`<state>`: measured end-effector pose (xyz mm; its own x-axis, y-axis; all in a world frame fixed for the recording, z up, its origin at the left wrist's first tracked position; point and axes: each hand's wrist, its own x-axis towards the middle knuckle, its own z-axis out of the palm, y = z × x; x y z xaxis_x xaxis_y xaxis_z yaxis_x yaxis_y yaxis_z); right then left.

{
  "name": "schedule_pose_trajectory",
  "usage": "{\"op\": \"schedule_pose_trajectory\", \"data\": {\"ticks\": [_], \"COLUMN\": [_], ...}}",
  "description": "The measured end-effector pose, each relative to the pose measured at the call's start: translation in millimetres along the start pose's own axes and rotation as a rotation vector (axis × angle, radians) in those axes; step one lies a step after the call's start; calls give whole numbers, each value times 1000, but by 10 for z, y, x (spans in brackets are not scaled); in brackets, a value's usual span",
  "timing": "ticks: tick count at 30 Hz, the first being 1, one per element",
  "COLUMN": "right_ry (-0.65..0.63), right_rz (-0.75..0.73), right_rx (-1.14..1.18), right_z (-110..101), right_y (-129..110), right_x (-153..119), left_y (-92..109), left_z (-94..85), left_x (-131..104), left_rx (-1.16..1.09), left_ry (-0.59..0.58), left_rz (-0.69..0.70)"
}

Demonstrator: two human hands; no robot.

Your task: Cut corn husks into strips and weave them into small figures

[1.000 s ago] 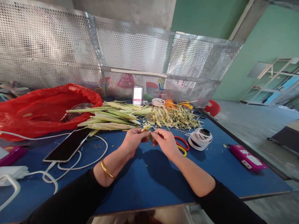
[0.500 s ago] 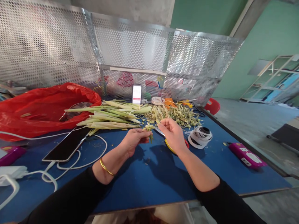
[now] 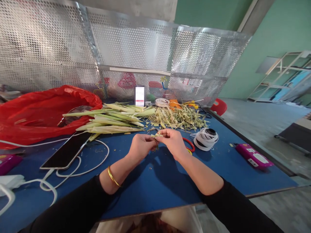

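Both hands meet over the middle of the blue table (image 3: 150,191). My left hand (image 3: 141,145) is closed, thumb and fingers pinching a small bundle of pale green husk pieces (image 3: 156,136). Its darker ends poke out below the fingertips. From the other side my right hand (image 3: 172,142) pinches the top of the same bundle, its fingertips touching those of the left. Scissors with red and yellow handles (image 3: 189,145) lie partly hidden behind my right hand. Beyond the hands are long corn husks (image 3: 116,119) and a heap of small dried husk scraps (image 3: 182,118).
A spool of white cord (image 3: 206,139) stands to the right, with a purple packet (image 3: 254,156) farther out. On the left are a red plastic bag (image 3: 48,113), a dark tablet (image 3: 66,150) and white cables (image 3: 97,171). A perforated metal screen (image 3: 133,42) closes off the back.
My right hand has moved left and down, from just apart to meeting my left hand at the husk bundle. The view has shifted slightly.
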<state>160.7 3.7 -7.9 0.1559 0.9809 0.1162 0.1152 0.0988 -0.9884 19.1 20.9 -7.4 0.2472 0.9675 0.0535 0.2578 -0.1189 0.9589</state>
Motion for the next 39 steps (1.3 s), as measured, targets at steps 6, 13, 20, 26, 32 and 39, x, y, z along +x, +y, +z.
{"op": "schedule_pose_trajectory", "data": {"ticks": [6, 13, 20, 26, 32, 39], "right_ry": [31, -20, -79, -101, -59, -159], "right_rz": [-28, 49, 58, 49, 75, 74], "right_rx": [-36, 179, 202, 188, 243, 165], "right_z": [40, -42, -125, -118, -192, -197], "right_y": [115, -22, -77, -31, -118, -95], "right_x": [23, 43, 70, 78, 95, 84], "left_y": [-14, 34, 79, 55, 45, 18], "left_z": [23, -39, -85, -40, -49, -40], "left_x": [-48, 4, 5, -6, 6, 26], "left_rx": [241, -288, -475, -378, -409, -447], "left_ry": [121, -173, -234, -208, -172, -230], "left_rz": [100, -89, -233, -177, -230, -260]}}
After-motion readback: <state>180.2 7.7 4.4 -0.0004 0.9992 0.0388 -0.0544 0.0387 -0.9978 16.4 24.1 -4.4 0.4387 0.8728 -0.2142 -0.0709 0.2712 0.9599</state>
